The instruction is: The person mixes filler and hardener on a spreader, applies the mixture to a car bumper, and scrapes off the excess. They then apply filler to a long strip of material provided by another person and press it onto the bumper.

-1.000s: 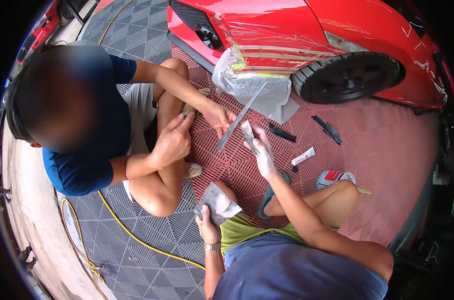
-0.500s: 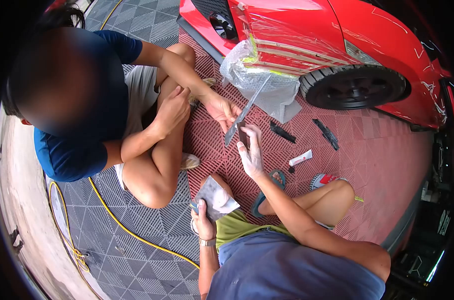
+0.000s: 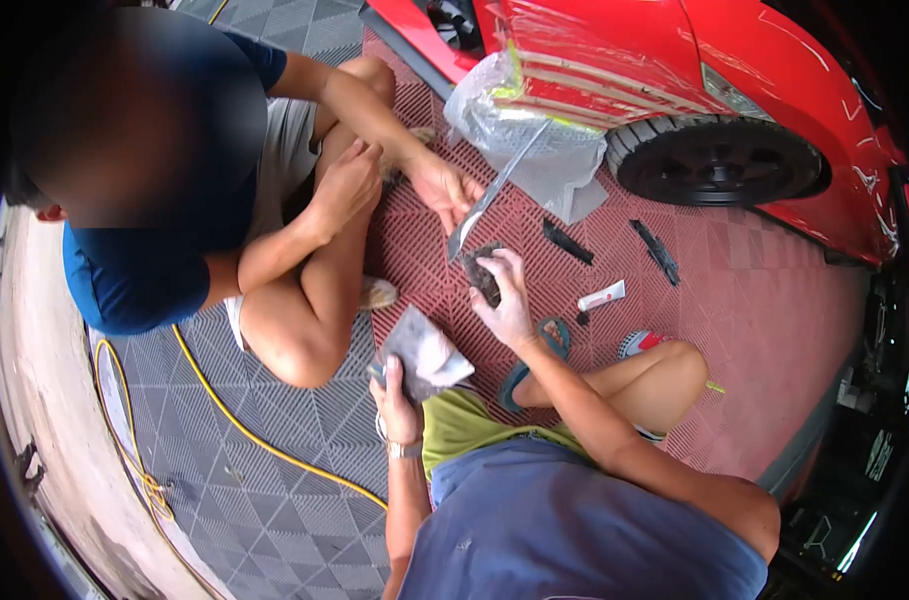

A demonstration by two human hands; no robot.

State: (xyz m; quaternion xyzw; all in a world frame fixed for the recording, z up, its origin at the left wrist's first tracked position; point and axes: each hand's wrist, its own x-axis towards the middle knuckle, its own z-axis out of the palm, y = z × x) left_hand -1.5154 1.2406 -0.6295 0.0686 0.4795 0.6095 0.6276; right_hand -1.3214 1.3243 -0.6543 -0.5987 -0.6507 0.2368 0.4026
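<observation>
My left hand is closed around the edge of a grey board with a lump of white putty on its face. In my right hand, whitened by powder or paste, a dark flat spreader is pinched between thumb and fingers. Just beyond the spreader is the near end of a long grey strip, with a white smear on it. A co-worker's hand holds that strip near its end; its far end reaches the wrapped bumper. Contact between spreader and strip cannot be made out.
A red car with a black wheel stands ahead, bubble wrap beneath its bumper. Two black strips and a white tube lie on the tiled floor. The co-worker sits cross-legged at left; a yellow hose runs across.
My right hand has drawn slightly back from the strip and turned the spreader, so its broad face shows. A white smear now shows on the strip's end. The board has shifted slightly left.
</observation>
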